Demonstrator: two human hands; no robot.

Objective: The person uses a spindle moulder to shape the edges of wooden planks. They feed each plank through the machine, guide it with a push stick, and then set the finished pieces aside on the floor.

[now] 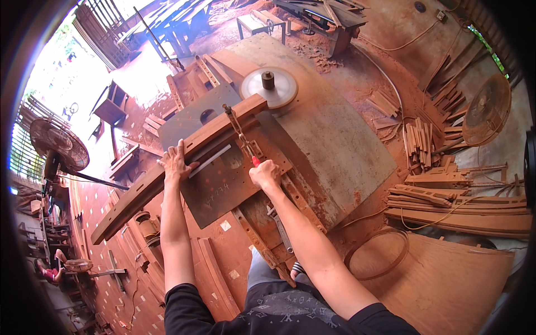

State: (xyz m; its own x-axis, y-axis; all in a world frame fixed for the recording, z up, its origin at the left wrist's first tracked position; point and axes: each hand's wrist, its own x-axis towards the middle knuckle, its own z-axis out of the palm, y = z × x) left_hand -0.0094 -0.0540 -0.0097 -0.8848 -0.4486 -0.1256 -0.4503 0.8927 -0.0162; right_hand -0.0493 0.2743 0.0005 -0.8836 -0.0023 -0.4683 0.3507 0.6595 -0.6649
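Observation:
A long, slightly curved wooden beam (211,135) with slots cut in it lies slantwise across a dark metal plate (218,192). Its right end comes close to a round saw blade (282,96), blurred as if spinning, with a hub at its middle. My left hand (176,162) grips the beam, fingers over its top and thumb apart on the near side. My right hand (265,175) is closed round the red handle of a toggle clamp (240,133), whose arm reaches onto the beam. A wrench (281,230) lies near my right forearm.
The plate rests on a wide grey machine table (340,151). Stacked wood pieces (458,206) lie at right, with a standing fan (487,110) above them. Another fan (58,145) stands at left. A co-worker (53,271) sits at far lower left. Sawdust covers the floor.

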